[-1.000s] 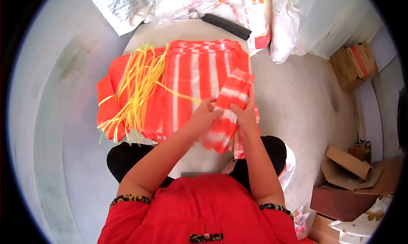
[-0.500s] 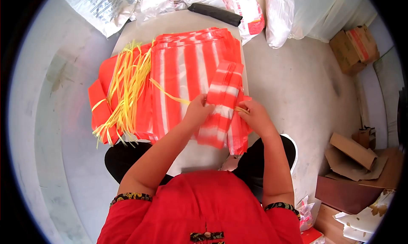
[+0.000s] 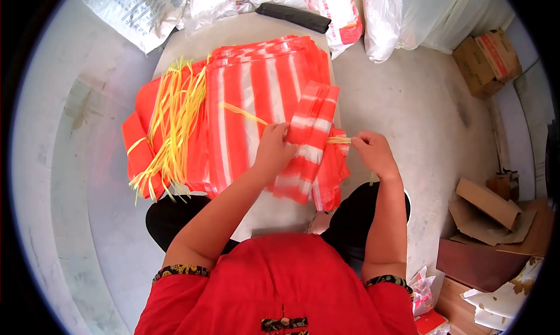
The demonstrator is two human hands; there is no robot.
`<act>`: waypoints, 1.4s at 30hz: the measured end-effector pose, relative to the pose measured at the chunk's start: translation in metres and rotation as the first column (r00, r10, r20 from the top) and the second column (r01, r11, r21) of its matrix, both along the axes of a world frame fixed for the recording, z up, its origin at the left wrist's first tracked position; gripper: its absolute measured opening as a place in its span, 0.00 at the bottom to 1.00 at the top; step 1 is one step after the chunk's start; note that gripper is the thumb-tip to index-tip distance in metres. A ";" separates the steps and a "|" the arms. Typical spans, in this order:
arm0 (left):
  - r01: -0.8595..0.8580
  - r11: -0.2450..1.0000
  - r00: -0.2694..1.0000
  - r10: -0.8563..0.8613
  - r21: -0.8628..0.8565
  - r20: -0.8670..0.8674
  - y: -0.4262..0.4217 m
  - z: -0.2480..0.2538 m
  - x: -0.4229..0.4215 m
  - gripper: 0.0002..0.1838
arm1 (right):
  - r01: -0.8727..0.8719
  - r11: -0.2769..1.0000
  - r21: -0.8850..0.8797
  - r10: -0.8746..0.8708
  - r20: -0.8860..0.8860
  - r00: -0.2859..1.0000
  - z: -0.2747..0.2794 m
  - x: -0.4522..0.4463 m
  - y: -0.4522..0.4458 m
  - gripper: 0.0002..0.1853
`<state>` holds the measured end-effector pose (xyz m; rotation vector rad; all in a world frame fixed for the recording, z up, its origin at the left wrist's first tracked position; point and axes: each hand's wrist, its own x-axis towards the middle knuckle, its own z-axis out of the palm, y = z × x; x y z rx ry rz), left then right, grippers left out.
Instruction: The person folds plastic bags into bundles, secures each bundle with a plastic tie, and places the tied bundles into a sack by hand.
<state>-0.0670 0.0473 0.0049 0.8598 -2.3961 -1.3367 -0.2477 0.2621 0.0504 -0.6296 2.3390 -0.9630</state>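
A folded bundle of red-and-white striped plastic bags (image 3: 312, 133) lies slantwise over a flat stack of the same bags (image 3: 245, 96). My left hand (image 3: 275, 150) is closed on the bundle's left edge. One end of a yellow strip (image 3: 245, 113) sticks out to the upper left of that hand. On the bundle's other side, my right hand (image 3: 375, 153) pinches the strip's opposite end and holds it out taut, clear of the bags. The middle of the strip is hidden at the bundle. Many loose yellow strips (image 3: 175, 113) lie across red bags on the left.
A rolled red bundle tied with yellow (image 3: 140, 151) rests at the far left. Behind the stack lie a black roll (image 3: 293, 17) and white printed sacks (image 3: 335, 14). Cardboard boxes (image 3: 487, 60) stand on the floor at right, with an opened carton (image 3: 490, 218) nearer me.
My right hand has moved right and slightly up, drawing the yellow strip out from the bundle. The strip's left end is now shorter. My left hand stays on the bundle.
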 end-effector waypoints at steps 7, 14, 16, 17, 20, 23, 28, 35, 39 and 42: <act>0.018 0.995 1.000 -0.019 -0.094 -0.013 0.003 0.001 -0.002 0.32 | -0.063 0.852 -0.520 0.317 0.416 0.852 0.013 0.013 -0.029 0.15; 0.055 0.987 0.998 -0.049 -0.150 0.048 -0.001 -0.003 -0.005 0.25 | -0.450 0.704 -0.548 0.502 -0.063 0.862 -0.027 0.038 -0.099 0.19; 0.081 0.986 0.996 -0.074 -0.146 0.051 -0.003 0.005 -0.004 0.23 | -0.530 0.724 -0.441 0.496 -0.200 0.845 -0.029 0.040 -0.102 0.19; 0.096 0.985 0.995 -0.090 -0.144 0.050 -0.004 0.007 -0.004 0.22 | -0.522 0.730 -0.441 0.503 -0.170 0.847 -0.031 0.040 -0.103 0.19; 0.069 0.932 0.996 -0.085 -0.357 -0.028 -0.021 0.000 0.000 0.17 | -0.513 0.746 -0.425 0.505 -0.140 0.851 -0.034 0.037 -0.103 0.19; 0.065 0.750 0.994 -0.105 -0.659 -0.022 -0.041 0.000 0.006 0.13 | -0.533 0.746 -0.399 0.488 -0.217 0.846 -0.036 0.038 -0.102 0.20; 0.263 0.597 0.961 -0.098 -0.758 0.257 -0.056 0.016 0.012 0.10 | -0.534 0.741 -0.407 0.482 -0.231 0.845 -0.035 0.041 -0.104 0.21; 0.209 0.973 0.977 -0.213 -0.099 -0.026 -0.031 0.064 0.013 0.13 | -0.469 0.748 -0.470 0.402 -0.243 0.883 -0.029 0.055 -0.108 0.13; 0.205 0.953 0.921 -0.111 0.223 -0.374 -0.024 0.057 0.003 0.24 | -0.375 0.777 -0.506 0.307 -0.215 0.927 -0.031 0.056 -0.109 0.10; 0.188 0.975 0.938 -0.142 0.122 -0.317 -0.029 0.052 0.002 0.28 | -0.316 0.809 -0.497 0.278 -0.150 0.949 -0.026 0.056 -0.107 0.12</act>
